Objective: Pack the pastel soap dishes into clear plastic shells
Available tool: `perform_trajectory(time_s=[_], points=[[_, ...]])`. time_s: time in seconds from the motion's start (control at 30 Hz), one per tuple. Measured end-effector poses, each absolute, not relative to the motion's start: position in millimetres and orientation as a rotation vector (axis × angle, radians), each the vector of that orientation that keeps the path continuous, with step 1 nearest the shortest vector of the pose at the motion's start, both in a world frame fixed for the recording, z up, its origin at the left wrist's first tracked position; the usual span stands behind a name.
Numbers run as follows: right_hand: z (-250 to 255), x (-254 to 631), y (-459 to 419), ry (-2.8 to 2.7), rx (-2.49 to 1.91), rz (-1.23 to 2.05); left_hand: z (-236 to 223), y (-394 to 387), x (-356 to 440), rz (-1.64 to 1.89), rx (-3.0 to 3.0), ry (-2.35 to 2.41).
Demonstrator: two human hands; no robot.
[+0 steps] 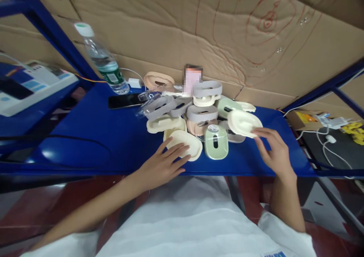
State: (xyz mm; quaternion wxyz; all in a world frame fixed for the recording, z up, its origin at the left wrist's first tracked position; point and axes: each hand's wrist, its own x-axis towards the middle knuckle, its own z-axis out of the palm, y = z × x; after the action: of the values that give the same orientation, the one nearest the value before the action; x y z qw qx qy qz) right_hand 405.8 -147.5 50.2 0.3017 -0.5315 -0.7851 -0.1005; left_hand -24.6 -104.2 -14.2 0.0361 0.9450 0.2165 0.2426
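1. Left hand: forearm slanting in from the lower left, palm down, fingers spread and loose over the front dish, not clenched.
2. Right hand: wrist bent inward, fingertips and thumb pinching the near right edge of the right dish.
3. Both dishes: cream, at the near side and right end of the pile on the blue table.
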Motion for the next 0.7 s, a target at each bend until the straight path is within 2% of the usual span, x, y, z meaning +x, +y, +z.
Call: perform_trajectory(time_s=[0.17,0.3,0.5,0.7], points=[[-33.0,454.8,-209.0,-1.771,-1.718,-0.371,-47.1,-121.9,-29.6,0.793,3.058,0.820],[-71.5,457.1,-217.9,-1.690,-1.776,-0.411,-50.6,-128.1,-19.2,0.799,3.100,0.743],[-84.0,461.7,-203.9,-1.674,-1.811,-0.341,-13.8,-110.2,-16.2,0.934,3.193,0.808],[-91.0,463.4,-202.7,-1.623,-1.816,-0.349,39.2,-17.6,-23.4,0.994,3.167,0.979]])
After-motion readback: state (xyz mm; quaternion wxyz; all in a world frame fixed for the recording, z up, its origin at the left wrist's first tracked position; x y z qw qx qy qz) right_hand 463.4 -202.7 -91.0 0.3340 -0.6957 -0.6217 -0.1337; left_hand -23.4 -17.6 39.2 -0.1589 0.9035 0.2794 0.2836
